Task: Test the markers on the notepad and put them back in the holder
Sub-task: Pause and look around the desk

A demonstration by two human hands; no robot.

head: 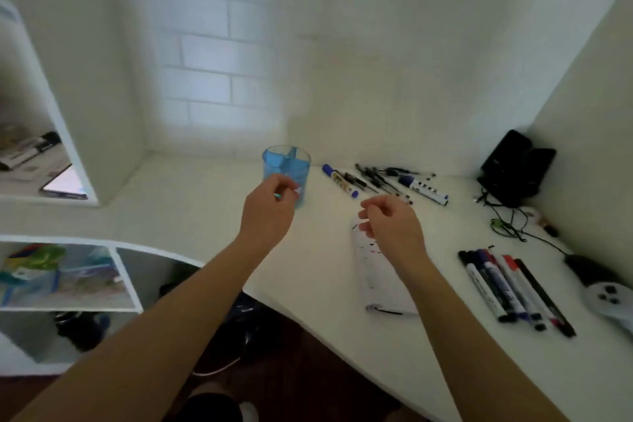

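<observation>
Left hand pinches teal-tipped item beside holder near desk back edge; right hand curled over notepad, grip unclear.

white desk bears holder, notepad, markers, black case, controller.

The person's two forearms showed bare from the frame's lower edge to the wrists; the left hand and right hand were ungloved.
</observation>
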